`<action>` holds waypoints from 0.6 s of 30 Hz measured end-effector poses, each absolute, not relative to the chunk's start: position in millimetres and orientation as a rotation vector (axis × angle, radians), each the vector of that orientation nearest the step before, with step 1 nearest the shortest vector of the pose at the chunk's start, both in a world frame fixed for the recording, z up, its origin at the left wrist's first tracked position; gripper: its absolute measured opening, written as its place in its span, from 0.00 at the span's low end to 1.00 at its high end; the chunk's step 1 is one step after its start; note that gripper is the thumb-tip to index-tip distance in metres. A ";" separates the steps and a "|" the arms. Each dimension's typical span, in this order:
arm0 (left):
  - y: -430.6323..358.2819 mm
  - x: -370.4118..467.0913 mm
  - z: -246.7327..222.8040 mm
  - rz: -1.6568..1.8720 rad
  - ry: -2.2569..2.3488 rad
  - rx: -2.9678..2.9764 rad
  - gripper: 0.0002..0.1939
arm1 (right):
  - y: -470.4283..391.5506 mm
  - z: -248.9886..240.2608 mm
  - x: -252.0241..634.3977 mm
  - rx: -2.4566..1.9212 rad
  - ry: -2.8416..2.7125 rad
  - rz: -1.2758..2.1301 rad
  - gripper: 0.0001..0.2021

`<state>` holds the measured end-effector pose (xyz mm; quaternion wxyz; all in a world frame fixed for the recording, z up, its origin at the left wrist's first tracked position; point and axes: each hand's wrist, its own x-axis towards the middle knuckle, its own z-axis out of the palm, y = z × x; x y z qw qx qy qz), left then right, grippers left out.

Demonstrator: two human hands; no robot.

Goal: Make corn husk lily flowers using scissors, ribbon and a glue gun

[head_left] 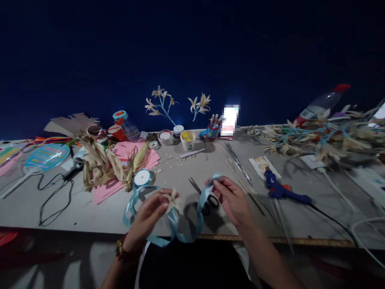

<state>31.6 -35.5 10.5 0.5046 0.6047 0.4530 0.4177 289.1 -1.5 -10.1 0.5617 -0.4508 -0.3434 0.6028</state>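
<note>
My left hand [152, 210] pinches a small pale husk flower [173, 201] near the front of the table. Light blue ribbon [173, 224] hangs below the flower and loops across to my right hand [231, 198], whose thumb and fingers are closed on its far end. The ribbon also trails left to a spool [142, 178] lying on the table. Behind and between my hands lie black-handled scissors [213, 201], blades pointing away and to the left; the ribbon partly covers them.
Dried corn husks [99, 164] and pink paper [104, 194] lie left. A blue glue gun [285, 192] and thin wires [240, 164] lie right. At the back stand a white cup [188, 140], a pen holder [213, 130] and a lit phone [230, 120]. Finished husk branches [319, 138] pile at far right.
</note>
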 end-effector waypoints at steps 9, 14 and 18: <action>-9.3 -16.8 22.2 1.248 1.792 1.997 0.04 | -19.8 -6.6 304.2 -1.279 -1.526 0.969 0.09; -4.7 32.7 19.1 1.312 1.447 1.610 0.05 | -24.7 0.0 294.6 -1.158 -1.508 1.206 0.09; -10.0 74.6 12.2 1.238 0.990 0.968 0.06 | -29.5 -3.6 289.7 -1.222 -1.419 1.168 0.08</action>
